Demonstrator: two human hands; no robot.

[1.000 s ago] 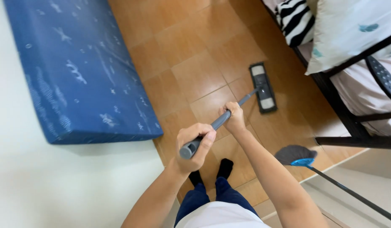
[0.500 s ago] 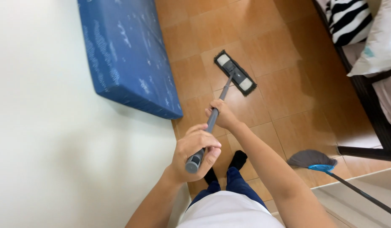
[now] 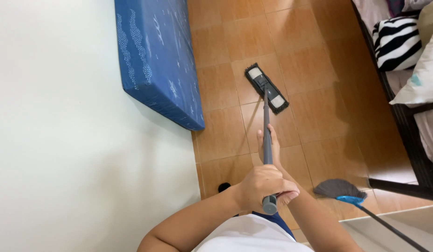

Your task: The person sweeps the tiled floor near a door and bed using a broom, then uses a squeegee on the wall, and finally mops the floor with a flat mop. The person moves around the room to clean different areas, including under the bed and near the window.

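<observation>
Parts of the scene are lying out of sight: the broom [image 3: 340, 189] to the right of the hands is running off the lower right edge, so only its dark bristles, blue collar and part of its stick are showing. The bed frame [image 3: 403, 135] far to the right is being cut by the picture's edge, and the blue mattress [image 3: 156, 56] ahead and to the left of the hands is running off the top. The person's feet are mostly hiding behind the arms; one dark toe is peeking out just left of the left wrist.

Counting: one flat mop [image 3: 266, 88], one broom, one mattress, one striped pillow [image 3: 397, 43] and one pale pillow [image 3: 419, 79] on the bed.

The left hand [image 3: 265, 186] is wrapping fully closed around the top end of the grey mop handle [image 3: 266, 140], close to the body. The right hand [image 3: 268, 140] is gripping the same handle further down, fingers curling around it, partly hiding behind the pole. The mop head is resting flat on the brown tiled floor [image 3: 314, 107], straight ahead of both hands, turned diagonally, near the mattress corner yet apart from it.
</observation>
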